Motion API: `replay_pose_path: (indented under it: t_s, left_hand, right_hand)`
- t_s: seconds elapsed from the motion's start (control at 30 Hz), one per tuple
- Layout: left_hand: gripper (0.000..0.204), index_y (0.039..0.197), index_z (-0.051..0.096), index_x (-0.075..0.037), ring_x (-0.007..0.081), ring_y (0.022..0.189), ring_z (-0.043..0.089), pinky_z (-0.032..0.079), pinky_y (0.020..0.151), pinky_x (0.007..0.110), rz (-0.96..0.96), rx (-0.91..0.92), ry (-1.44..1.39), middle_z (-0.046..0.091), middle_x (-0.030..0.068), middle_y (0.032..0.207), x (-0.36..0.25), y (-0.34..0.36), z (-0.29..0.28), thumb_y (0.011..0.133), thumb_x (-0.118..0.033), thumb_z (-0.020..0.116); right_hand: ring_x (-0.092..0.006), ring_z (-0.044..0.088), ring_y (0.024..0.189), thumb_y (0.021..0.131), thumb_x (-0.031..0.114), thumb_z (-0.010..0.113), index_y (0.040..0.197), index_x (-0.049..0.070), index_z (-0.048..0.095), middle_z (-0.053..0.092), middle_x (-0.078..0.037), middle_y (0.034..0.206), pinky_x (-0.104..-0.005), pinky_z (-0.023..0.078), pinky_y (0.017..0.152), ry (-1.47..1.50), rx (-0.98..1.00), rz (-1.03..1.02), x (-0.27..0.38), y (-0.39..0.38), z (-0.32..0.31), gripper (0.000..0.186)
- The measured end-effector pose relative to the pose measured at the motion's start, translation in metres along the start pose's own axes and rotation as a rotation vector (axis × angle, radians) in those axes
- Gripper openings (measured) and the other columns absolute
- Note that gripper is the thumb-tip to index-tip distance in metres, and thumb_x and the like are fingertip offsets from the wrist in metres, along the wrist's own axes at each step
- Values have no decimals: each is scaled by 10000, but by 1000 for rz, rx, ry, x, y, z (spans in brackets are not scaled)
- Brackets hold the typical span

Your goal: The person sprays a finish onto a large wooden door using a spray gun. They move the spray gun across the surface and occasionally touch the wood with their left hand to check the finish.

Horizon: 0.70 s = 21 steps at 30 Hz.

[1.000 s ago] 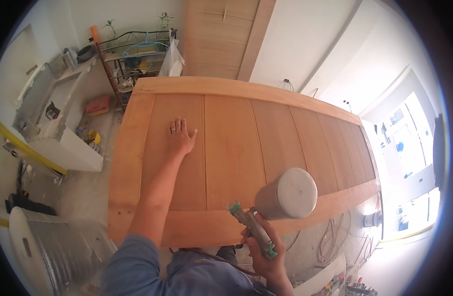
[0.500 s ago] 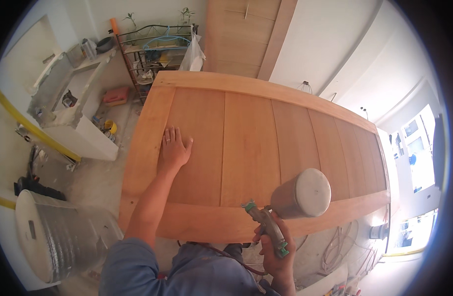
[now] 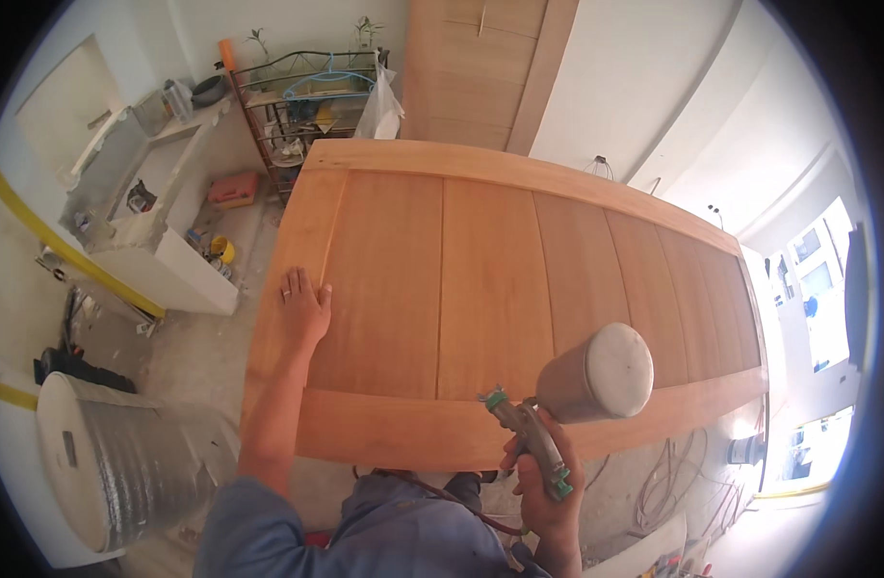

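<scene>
Lying at the far lower left, a round bundle (image 3: 124, 462) in shiny wrap is showing its pale flat end. Beyond it, a red box (image 3: 233, 190) is sitting beside a rough white counter (image 3: 187, 265). Spreading across the middle, a large wooden door (image 3: 490, 279) is lying face up, its long side running off to the right. The person's left arm, in a blue sleeve, is stretching forward, nearly straight, over the door's near left corner. The left hand (image 3: 305, 310) is resting palm down on the door's left border, flat and holding nothing, fingers slightly apart, thumb toward the right. Right of centre, the right forearm is rising from the lower edge, close to the body. The right hand (image 3: 555, 491) is wrapping around the handle of a spray gun (image 3: 533, 429), whose green-tipped head is pointing up and left. The gun's tilted grey cup (image 3: 620, 373) is covering part of the door's near border. Farther right, a thin hose (image 3: 642, 503) is lying looped on the floor.
</scene>
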<state>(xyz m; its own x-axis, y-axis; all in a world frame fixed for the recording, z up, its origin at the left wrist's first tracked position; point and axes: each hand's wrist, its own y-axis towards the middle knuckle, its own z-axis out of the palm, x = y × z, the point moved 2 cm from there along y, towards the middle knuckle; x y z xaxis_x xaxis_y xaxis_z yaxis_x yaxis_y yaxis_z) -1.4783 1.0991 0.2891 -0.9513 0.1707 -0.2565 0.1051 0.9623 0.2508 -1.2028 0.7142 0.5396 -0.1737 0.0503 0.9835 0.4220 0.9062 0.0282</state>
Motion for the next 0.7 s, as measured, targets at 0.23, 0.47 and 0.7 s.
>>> replay_pose_path:
  t_s: [0.23, 0.47, 0.7]
  left_hand:
    - [738, 1616, 389, 46, 442, 1594, 303, 226, 1317, 583, 312, 100, -54, 373, 257, 1695, -62, -34, -13, 1103, -465, 528]
    - [747, 1646, 366, 11, 413, 1646, 200, 141, 1340, 588, 613, 327, -219, 289, 223, 1751, -151, -71, 7, 1117, -503, 490]
    - [764, 1661, 361, -19, 407, 1647, 202, 141, 1344, 583, 790, 418, -196, 283, 205, 1759, -232, -89, 22, 1112, -539, 472]
  right_hand:
    - [-174, 749, 932, 1037, 39, 664, 1541, -29, 536, 774, -148, 1082, -322, 595, 887, -62, -28, 81, 4, -5, -2, 525]
    - [-150, 721, 907, 1074, 170, 640, 1595, -14, 455, 738, -121, 1093, -235, 549, 618, -80, -184, 60, -6, -33, -22, 583]
    - [-147, 726, 912, 1067, 199, 661, 1595, 6, 448, 734, -128, 1108, -223, 544, 597, -28, -531, 146, -3, -62, -42, 602]
